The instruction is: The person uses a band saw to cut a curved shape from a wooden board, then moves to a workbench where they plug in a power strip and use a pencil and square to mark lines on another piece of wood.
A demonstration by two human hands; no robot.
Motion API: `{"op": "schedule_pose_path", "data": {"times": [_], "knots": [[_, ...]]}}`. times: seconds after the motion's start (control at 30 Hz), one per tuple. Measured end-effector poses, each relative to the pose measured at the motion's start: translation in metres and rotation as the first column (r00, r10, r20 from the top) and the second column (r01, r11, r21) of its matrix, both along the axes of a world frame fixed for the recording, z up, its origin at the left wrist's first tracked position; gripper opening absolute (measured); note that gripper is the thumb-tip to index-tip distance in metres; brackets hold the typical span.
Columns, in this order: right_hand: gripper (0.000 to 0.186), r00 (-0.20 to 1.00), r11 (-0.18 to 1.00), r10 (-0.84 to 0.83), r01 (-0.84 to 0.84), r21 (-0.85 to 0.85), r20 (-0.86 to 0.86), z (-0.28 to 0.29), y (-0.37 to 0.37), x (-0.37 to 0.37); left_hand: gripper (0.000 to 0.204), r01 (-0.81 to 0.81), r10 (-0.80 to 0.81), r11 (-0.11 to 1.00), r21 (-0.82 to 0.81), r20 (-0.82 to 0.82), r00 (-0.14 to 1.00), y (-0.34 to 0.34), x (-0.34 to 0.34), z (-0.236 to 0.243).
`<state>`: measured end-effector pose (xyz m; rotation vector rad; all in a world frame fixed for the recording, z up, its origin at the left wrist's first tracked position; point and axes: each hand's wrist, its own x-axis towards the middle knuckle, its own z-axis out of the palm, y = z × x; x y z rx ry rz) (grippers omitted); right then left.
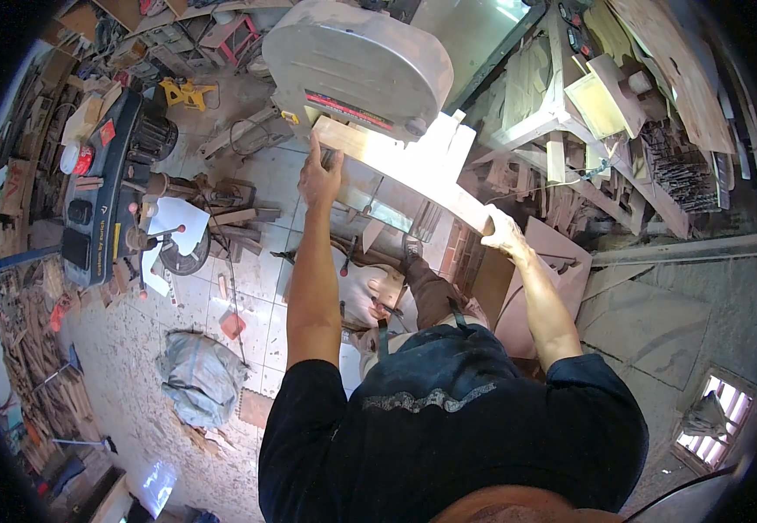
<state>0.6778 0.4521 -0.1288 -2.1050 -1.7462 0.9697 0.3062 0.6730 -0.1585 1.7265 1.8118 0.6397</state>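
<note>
A long pale wooden board [470, 207] stretches between my two hands beside a large grey bandsaw [357, 54] with a rounded housing. My left hand [319, 179] grips the board's left end, fingers up against its near edge. At the opposite end, my right hand [506, 234] is wrapped round the wood. Strong light washes out the board's middle and the surface under it, so the saw blade and any cut cannot be made out.
To the left stands a drill press [100, 205] with a round base. A grey plastic bag [202, 376] lies on the dusty tiled floor. At the right rises a wooden frame [561, 109] stacked with planks. A pinkish panel [542, 283] leans near my right forearm.
</note>
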Motion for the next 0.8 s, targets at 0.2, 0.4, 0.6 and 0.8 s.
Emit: {"op": "schedule_pose_path", "data": {"times": [0.2, 0.4, 0.6, 0.8], "knots": [[0.058, 1.000, 1.000, 0.005, -0.005, 0.012, 0.010, -0.003, -0.001, 0.002, 0.079, -0.005, 0.005, 1.000, -0.011, 0.016, 1.000, 0.000, 0.003, 0.001], [0.059, 1.000, 0.999, 0.021, -0.021, 0.042, 0.004, -0.008, 0.000, 0.005, 0.078, -0.016, 0.016, 1.000, -0.003, -0.004, 1.000, 0.000, 0.003, 0.003], [0.059, 1.000, 1.000, 0.006, -0.006, 0.022, 0.012, -0.005, 0.002, 0.005, 0.078, -0.037, 0.034, 0.998, -0.053, -0.049, 0.998, 0.000, 0.005, 0.009], [0.060, 1.000, 1.000, 0.011, -0.012, 0.028, 0.022, -0.001, 0.003, 0.004, 0.079, -0.045, 0.043, 0.998, -0.039, -0.042, 0.998, 0.000, 0.005, 0.007]]}}
